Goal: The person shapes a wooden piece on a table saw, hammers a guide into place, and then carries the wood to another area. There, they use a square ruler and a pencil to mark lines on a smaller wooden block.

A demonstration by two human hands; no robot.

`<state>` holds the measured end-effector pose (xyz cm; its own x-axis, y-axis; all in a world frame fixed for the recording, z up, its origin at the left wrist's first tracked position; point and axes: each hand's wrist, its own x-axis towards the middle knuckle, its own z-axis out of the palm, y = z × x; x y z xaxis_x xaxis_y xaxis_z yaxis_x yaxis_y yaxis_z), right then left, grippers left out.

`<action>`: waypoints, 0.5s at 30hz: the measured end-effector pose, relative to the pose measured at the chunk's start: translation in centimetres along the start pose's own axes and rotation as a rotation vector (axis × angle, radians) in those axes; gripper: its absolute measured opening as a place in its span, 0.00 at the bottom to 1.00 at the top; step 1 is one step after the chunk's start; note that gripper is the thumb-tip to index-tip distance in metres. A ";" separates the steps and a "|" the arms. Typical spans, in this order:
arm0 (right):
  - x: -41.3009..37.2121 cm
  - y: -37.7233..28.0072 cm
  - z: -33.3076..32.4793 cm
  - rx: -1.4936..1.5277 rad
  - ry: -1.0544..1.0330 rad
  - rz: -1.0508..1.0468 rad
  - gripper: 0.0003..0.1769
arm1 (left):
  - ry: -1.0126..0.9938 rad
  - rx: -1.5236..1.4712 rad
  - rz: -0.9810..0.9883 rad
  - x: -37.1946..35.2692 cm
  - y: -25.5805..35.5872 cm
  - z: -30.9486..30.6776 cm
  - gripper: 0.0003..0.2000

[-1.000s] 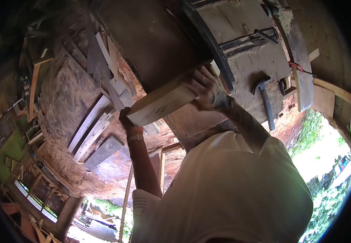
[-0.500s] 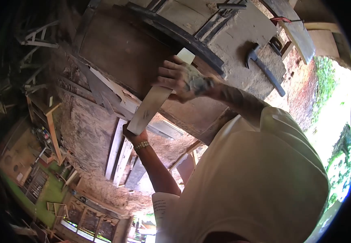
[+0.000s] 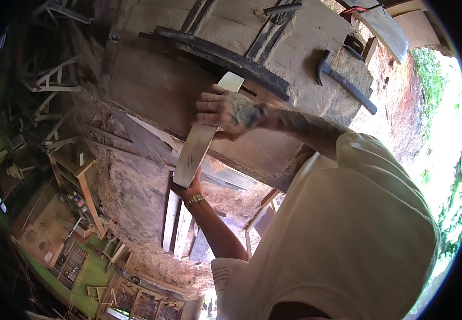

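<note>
A pale, slightly curved wooden strip (image 3: 196, 151) lies slantwise across the edge of the brown workbench (image 3: 151, 80), its near end projecting past the edge. My left hand (image 3: 187, 188), with a metal-banded watch at the wrist, holds that lower end from beneath. Over the strip's middle lies my right hand (image 3: 224, 113), its fingers bent across the wood and its thumb side on the near edge. The strip's far end shows beyond it, near a dark curved bar (image 3: 225, 57).
A hammer (image 3: 344, 81) rests on the sawdust-strewn bench at the right, beside a hand plane (image 3: 353, 47). Long pale boards (image 3: 171, 221) stand below the bench edge. At the lower left are a wooden stand (image 3: 88, 192) and a green surface (image 3: 86, 293).
The view has turned and shifted a little. The strip and both hands appear slightly farther down and the strip looks steeper; both hands remain on it.
</note>
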<state>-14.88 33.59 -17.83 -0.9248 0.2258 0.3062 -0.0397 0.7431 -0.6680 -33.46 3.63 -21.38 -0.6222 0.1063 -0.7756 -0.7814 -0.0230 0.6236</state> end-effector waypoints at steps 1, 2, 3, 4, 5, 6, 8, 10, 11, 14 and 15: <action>0.1 0.1 0.0 0.005 0.013 -0.002 0.43 | -0.016 -0.007 -0.012 0.1 0.3 0.2 0.32; 0.2 0.1 0.1 0.012 0.026 -0.004 0.43 | 0.014 0.003 -0.008 0.1 0.4 0.2 0.31; 0.3 0.1 0.1 0.005 0.054 -0.015 0.41 | 0.022 0.018 -0.001 0.1 0.5 0.3 0.31; 0.4 0.2 0.1 -0.004 0.081 -0.029 0.38 | 0.029 0.029 0.007 0.2 0.6 0.3 0.31; 0.6 0.3 0.1 -0.014 0.108 -0.043 0.35 | 0.036 0.039 0.015 0.3 0.6 0.3 0.31; 0.7 0.3 0.1 -0.010 0.106 -0.043 0.35 | 0.027 0.057 0.026 0.4 0.5 0.3 0.31; 0.7 0.4 0.1 -0.001 0.101 -0.042 0.36 | 0.011 0.062 0.030 0.5 0.4 0.3 0.32; 0.7 0.5 0.2 -0.002 0.122 -0.055 0.37 | 0.002 0.045 0.008 0.6 0.6 0.2 0.32; 0.7 0.5 0.2 -0.003 0.132 -0.062 0.37 | 0.000 0.040 -0.005 0.8 0.6 0.2 0.33; 0.8 0.4 0.2 -0.027 0.157 -0.066 0.38 | 0.017 0.059 0.000 0.2 0.5 0.6 0.33; 0.9 0.2 0.1 -0.029 0.149 -0.052 0.38 | 0.023 0.073 0.011 -0.1 0.6 1.0 0.33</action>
<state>-15.74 33.90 -17.71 -0.8556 0.2755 0.4383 -0.0734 0.7735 -0.6295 -33.80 4.57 -20.85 -0.6325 0.0837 -0.7700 -0.7692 0.0482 0.6371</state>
